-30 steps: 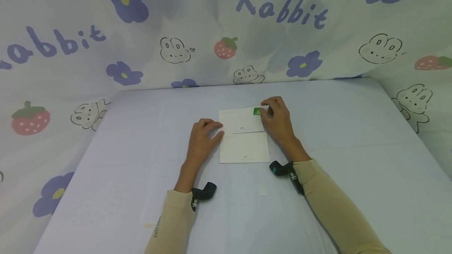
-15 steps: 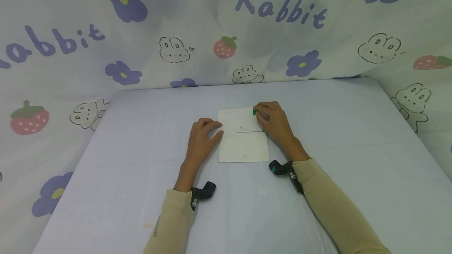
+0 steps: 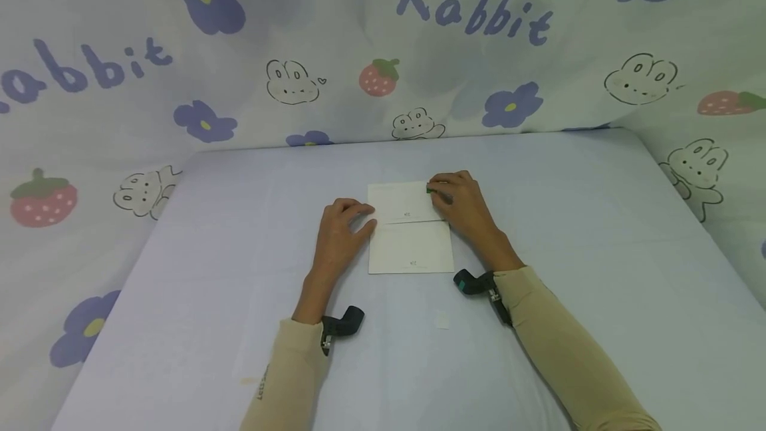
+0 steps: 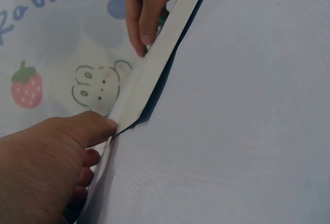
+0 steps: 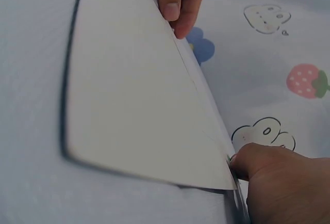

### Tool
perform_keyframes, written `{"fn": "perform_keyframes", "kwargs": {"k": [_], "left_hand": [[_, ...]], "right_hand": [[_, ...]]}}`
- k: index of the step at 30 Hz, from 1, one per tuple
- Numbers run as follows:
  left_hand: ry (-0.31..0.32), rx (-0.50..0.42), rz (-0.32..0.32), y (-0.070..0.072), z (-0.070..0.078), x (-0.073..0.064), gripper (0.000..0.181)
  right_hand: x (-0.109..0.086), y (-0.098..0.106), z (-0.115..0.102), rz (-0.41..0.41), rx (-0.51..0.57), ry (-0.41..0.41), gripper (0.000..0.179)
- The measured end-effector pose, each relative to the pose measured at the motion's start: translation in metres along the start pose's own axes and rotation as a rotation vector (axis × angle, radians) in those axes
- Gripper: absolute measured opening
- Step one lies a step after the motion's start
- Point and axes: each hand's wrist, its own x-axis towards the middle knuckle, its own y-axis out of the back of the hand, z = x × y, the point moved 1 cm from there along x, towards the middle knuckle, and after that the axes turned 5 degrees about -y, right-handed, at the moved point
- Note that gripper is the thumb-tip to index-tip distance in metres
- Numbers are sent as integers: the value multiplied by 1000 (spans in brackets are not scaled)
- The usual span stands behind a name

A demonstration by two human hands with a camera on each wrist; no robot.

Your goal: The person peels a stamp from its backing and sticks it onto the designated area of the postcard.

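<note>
Two off-white cards, a far card (image 3: 397, 199) and a near card (image 3: 409, 245), lie edge to edge on the white table in the head view; each bears small printed marks. My left hand (image 3: 342, 231) rests at their left edges, index finger at the far card and thumb tip near the seam. At the far card's upper right corner, my right hand (image 3: 463, 201) touches a green stamp (image 3: 428, 189) with its fingertips, hiding most of it. In the left wrist view, the right hand's fingers (image 4: 148, 20) point down onto the card.
A small pale square piece (image 3: 443, 321) lies on the table (image 3: 209, 271) nearer to me. Behind stands a fabric backdrop (image 3: 335, 38) printed with rabbits, flowers and strawberries. Dark wrist cameras stick out from the left wrist (image 3: 344, 323) and right wrist (image 3: 475, 283).
My right hand has moved left from beside the green stamp onto it, now covering most of it. The left hand and the cards keep their places; the head view has shifted slightly.
</note>
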Motion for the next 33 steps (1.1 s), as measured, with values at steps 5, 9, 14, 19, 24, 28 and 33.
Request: {"fn": "perform_keyframes", "kwargs": {"k": [5, 9, 14, 19, 24, 28, 33], "left_hand": [[25, -2, -9, 0, -2, 0, 20], [26, -7, -5, -1, -4, -1, 20], [12, -3, 4, -1, -5, 0, 19], [12, -3, 5, -1, -4, -1, 20], [6, -15, 10, -1, -4, -1, 20], [6, -15, 6, -2, -4, 0, 20], [11, -14, 6, -2, -3, 0, 20]], "right_hand": [[0, -1, -1, 11, 19, -14, 24], [0, -1, -3, 102, 70, 17, 26], [-1, 1, -5, 208, 93, 97, 27], [-2, 0, -5, 120, 100, 3, 27], [-3, 0, -5, 43, 87, -43, 26], [-3, 0, -5, 3, 82, -73, 25], [-3, 1, -5, -45, 60, -104, 26]]}}
